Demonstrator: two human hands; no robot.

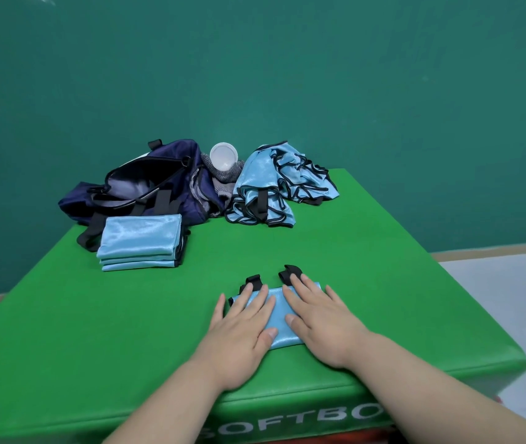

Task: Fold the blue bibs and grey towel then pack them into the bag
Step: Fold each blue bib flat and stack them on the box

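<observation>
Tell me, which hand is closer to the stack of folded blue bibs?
Left. The left hand lies right of the stack of folded blue bibs, toward the person; the right hand lies farther right.

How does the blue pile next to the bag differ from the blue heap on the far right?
The pile is folded flat into neat stacked rectangles; the heap is crumpled and loose. The pile hides most of its black trim; the heap shows black edging everywhere. Both are shiny light-blue bibs.

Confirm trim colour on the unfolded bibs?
Black edging on the unfolded bibs; head view.
</observation>
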